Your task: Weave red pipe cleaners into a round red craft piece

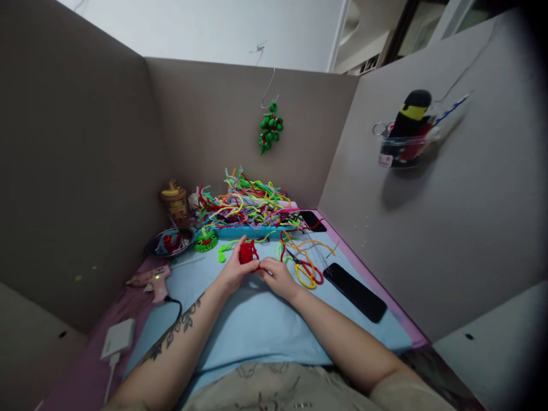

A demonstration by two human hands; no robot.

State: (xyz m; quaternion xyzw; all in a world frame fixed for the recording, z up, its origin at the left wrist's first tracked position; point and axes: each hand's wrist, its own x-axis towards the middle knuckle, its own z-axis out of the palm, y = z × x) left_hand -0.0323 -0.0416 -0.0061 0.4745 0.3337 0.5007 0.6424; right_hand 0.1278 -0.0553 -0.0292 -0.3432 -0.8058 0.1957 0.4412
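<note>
A small red piece of yarn work (247, 253) is held up in my left hand (234, 271), the thumb and fingers closed around it. My right hand (278, 278) meets the left one at the lower right edge of the red piece, its fingers pinched together there. Whether a needle or hook sits in that pinch is too small to make out. Just right of my right hand lie scissors (307, 274) with yellow and red handles, among loose orange yarn (314, 248). Bright green yarn (222, 253) lies left of my left hand.
A blue tray (252, 233) heaped with colourful yarn scraps (248, 205) stands at the back. On the left are a green crocheted piece (206, 240), a dark bowl (150, 246), a pink glue gun (158, 281) and a white power block (119, 339). A black phone (355, 292) lies right.
</note>
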